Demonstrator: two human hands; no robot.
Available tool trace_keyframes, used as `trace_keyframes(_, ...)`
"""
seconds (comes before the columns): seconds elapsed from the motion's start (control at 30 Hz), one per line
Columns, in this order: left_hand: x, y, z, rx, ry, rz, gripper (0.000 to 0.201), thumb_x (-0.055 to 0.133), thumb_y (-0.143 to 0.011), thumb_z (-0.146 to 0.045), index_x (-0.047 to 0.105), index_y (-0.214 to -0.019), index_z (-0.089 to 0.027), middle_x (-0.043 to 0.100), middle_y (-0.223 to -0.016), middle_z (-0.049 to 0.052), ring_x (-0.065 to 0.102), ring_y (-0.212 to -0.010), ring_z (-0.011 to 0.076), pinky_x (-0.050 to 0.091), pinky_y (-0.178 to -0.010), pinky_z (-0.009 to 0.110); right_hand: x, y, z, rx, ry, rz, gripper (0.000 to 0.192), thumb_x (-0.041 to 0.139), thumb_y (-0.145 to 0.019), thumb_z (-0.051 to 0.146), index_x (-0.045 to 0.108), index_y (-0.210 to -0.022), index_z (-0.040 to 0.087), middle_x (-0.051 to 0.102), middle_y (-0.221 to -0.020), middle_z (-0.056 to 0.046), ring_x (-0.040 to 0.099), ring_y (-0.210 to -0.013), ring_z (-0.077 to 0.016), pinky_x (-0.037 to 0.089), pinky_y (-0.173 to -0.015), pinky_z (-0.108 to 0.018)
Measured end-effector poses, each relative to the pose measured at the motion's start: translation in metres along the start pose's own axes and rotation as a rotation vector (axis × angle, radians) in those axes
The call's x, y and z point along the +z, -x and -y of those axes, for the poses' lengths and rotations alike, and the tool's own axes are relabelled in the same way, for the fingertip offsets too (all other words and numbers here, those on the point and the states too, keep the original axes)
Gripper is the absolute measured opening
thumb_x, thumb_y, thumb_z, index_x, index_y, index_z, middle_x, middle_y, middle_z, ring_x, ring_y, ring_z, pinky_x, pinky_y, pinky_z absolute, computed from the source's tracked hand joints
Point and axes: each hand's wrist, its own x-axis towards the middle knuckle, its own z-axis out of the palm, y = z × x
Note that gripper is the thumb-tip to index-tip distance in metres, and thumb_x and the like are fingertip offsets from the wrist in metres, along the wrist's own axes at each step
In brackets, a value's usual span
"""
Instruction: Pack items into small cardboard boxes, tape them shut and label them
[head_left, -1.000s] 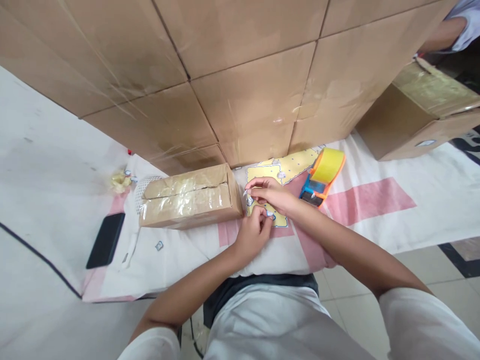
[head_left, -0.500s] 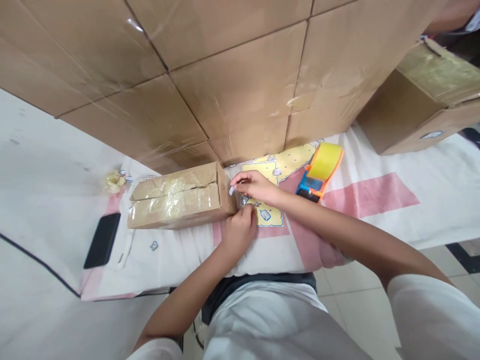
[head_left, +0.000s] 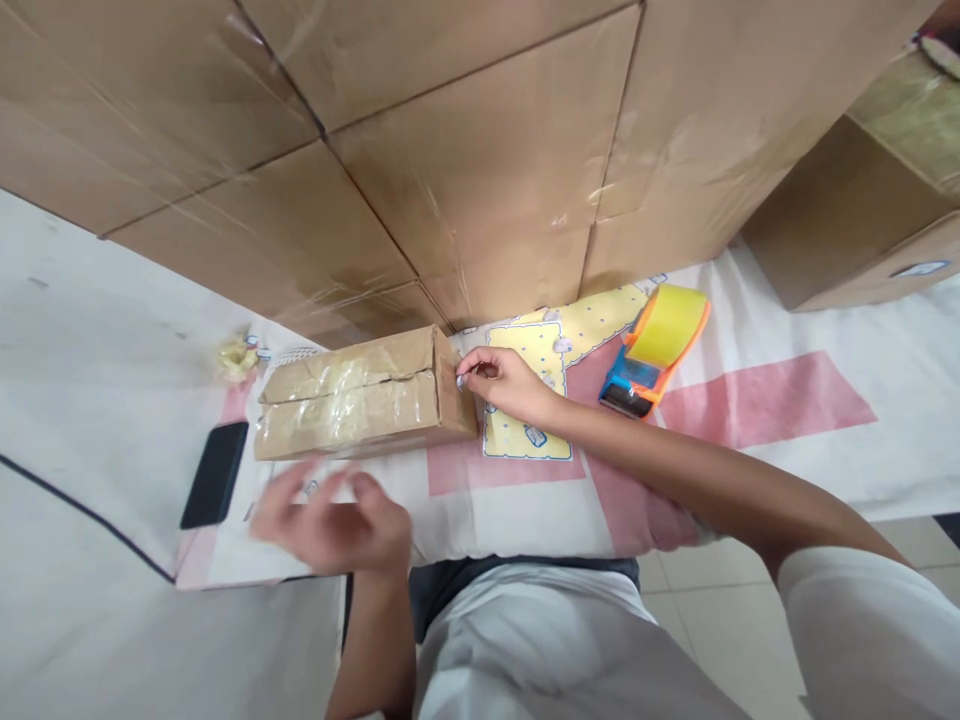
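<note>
Head view, right hand (head_left: pixel 504 385) pinching sticker at box (head_left: pixel 360 405) end, left hand (head_left: pixel 330 520) blurred, spread.

Bright, even indoor light, soft shadows only. Glare streaks on taped cardboard wall (head_left: pixel 480 150) far side. Left hand (head_left: pixel 330 520) motion-blurred near left; right hand (head_left: pixel 502 380) sharp. Wide-angle bending at edges, corners stretched.

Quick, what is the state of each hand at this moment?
Left hand: open, fingers spread, holding nothing, blurred above the cloth.
Right hand: fingers pinched on a small sticker at the end of the cardboard box.
</note>
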Motion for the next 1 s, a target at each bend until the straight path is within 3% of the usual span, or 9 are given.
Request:
trace_keyframes(0.13, -0.022, -0.017, 0.025, -0.198, 0.052, -0.21, 0.055, 0.069, -0.083, -0.027, 0.053, -0.135, -0.026, 0.061, -0.132, 0.012, 0.059, -0.131, 0.0281, 0.055, -0.108, 0.046, 0.004, 0.003, -0.003, -0.029, -0.001, -0.031, 0.007, 0.061, -0.078, 0.018, 0.065, -0.083, 0.017, 0.065, -0.079, 0.001, 0.055, -0.069, -0.0117, 0.045, -0.067, -0.026)
trace_keyframes(0.3, -0.037, -0.03, 0.055, -0.392, 0.105, -0.694, 0.06, 0.071, -0.085, -0.028, 0.047, -0.14, -0.026, 0.056, -0.139, 0.012, 0.051, -0.141, 0.0284, 0.041, -0.122, 0.055, 0.005, 0.007, -0.001, -0.094, 0.042, -0.079, 0.013, 0.063, -0.078, 0.019, 0.061, -0.091, 0.018, 0.063, -0.088, 0.0, 0.05, -0.065, -0.0096, 0.043, -0.064, -0.026)
trace_keyframes(0.37, -0.037, -0.029, 0.061, -0.429, 0.151, -0.786, 0.058, 0.072, -0.085, -0.028, 0.048, -0.139, -0.027, 0.055, -0.141, 0.011, 0.05, -0.142, 0.0281, 0.038, -0.124, 0.057, 0.007, 0.012, -0.001, -0.121, 0.045, -0.163, 0.017, 0.067, -0.078, 0.021, 0.058, -0.092, 0.019, 0.061, -0.093, 0.001, 0.046, -0.063, -0.0081, 0.042, -0.062, -0.026)
trace_keyframes(0.5, -0.034, -0.028, 0.063, -0.445, 0.205, -0.785, 0.056, 0.075, -0.085, -0.029, 0.052, -0.136, -0.029, 0.056, -0.139, 0.008, 0.05, -0.141, 0.0261, 0.036, -0.125, 0.053, 0.02, 0.032, -0.008, -0.174, 0.041, -0.267, 0.006, 0.064, -0.086, 0.025, 0.065, -0.086, 0.019, 0.059, -0.085, -0.001, 0.05, -0.066, -0.0105, 0.042, -0.062, -0.028)
trace_keyframes(0.63, -0.034, -0.031, 0.058, -0.486, 0.252, -0.852, 0.061, 0.078, -0.077, -0.026, 0.054, -0.133, -0.021, 0.057, -0.134, 0.008, 0.053, -0.135, 0.0216, 0.037, -0.124, 0.046, 0.031, 0.051, -0.019, -0.245, -0.031, -0.216, 0.02, 0.06, -0.089, 0.021, 0.076, -0.101, 0.02, 0.059, -0.083, -0.002, 0.055, -0.071, -0.0128, 0.045, -0.064, -0.028)
trace_keyframes(0.8, -0.035, -0.033, 0.056, -0.536, 0.261, -0.833, 0.063, 0.077, -0.076, -0.029, 0.052, -0.134, -0.023, 0.056, -0.137, 0.007, 0.056, -0.132, 0.0194, 0.041, -0.12, 0.039, 0.022, 0.053, -0.021, -0.246, -0.013, -0.198, 0.022, 0.057, -0.09, 0.021, 0.078, -0.097, 0.021, 0.061, -0.084, -0.002, 0.059, -0.077, -0.0139, 0.048, -0.07, -0.029)
trace_keyframes(1.0, -0.035, -0.029, 0.06, -0.525, 0.243, -0.829, 0.07, 0.076, -0.074, -0.031, 0.047, -0.138, -0.021, 0.055, -0.136, 0.008, 0.057, -0.131, 0.0207, 0.043, -0.118, 0.04, 0.016, 0.051, -0.017, -0.185, 0.009, -0.119, 0.021, 0.057, -0.089, 0.023, 0.076, -0.096, 0.019, 0.062, -0.084, -0.003, 0.059, -0.076, -0.0151, 0.048, -0.07, -0.03)
